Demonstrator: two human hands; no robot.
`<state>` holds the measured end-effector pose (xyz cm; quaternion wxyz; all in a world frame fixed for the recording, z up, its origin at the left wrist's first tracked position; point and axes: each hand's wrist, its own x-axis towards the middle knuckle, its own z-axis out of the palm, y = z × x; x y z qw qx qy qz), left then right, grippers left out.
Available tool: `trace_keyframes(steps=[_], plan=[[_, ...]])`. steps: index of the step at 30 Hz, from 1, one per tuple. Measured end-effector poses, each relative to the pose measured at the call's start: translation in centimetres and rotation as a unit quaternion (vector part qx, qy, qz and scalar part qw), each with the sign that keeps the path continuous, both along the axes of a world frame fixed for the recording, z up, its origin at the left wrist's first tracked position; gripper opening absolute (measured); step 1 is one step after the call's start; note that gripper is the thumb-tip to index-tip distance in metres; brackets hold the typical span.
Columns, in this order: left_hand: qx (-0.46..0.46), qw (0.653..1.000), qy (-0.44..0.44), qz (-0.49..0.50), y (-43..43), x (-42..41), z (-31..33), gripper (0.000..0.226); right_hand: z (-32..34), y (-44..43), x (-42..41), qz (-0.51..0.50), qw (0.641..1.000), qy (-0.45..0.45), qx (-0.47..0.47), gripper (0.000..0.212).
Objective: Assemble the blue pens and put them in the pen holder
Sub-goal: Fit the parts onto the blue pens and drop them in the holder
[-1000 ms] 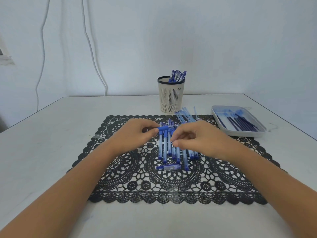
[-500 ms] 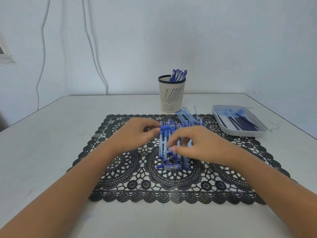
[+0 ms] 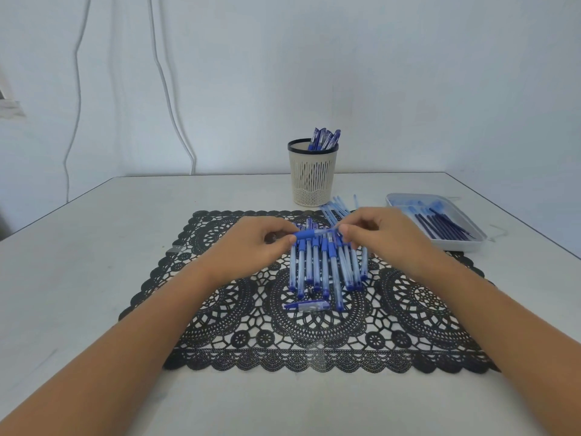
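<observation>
White table [image 3: 94,262] bears lace mat [image 3: 220,325], pen holder [image 3: 312,180], tray [image 3: 465,245].

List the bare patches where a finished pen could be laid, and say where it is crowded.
Free: the table left of the lace mat, the strip before its near edge, and left of the pen holder. Crowded: mat centre, where left hand and right hand hold a pen over the pen row; refills by the tray.

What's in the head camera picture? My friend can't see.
The left hand and right hand hold one blue pen between them over a pile of pen barrels on a black lace mat. Beyond stand a pen holder with pens and a tray of refills.
</observation>
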<state>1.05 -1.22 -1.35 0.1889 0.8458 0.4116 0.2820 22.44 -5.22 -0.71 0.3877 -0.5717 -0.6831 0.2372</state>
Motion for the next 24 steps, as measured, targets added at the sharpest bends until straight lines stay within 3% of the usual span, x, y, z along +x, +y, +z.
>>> trace_keyframes(steps=[4,7,10,13,17,21,24], plan=[[0.047,0.997,0.006,0.056,0.8,-0.9,-0.8,0.020,-0.4,1.6,2.7,-0.114,0.986,0.118,-0.011,0.016],[0.084,0.994,0.008,0.076,1.4,-0.9,-1.6,0.026,-0.7,2.4,3.9,-0.238,0.962,0.122,0.049,0.014],[0.115,0.989,0.006,0.094,1.6,-0.6,-2.3,0.026,-1.1,2.4,3.7,-0.285,0.950,0.037,0.121,0.009],[0.135,0.987,0.005,0.092,1.6,-0.2,-2.6,0.025,-2.2,2.8,3.0,-0.272,0.942,-0.106,0.165,0.019],[0.131,0.987,0.025,0.086,1.6,0.1,-3.0,0.026,-2.9,3.7,2.5,-0.273,0.904,-0.295,0.147,0.031],[0.132,0.987,0.031,0.085,1.7,0.1,-3.0,0.026,-3.0,4.1,2.4,-0.252,0.900,-0.349,0.069,0.039],[0.131,0.987,0.032,0.085,1.7,0.1,-3.1,0.025,-2.8,4.2,3.0,-0.234,0.909,-0.342,0.055,0.042]])
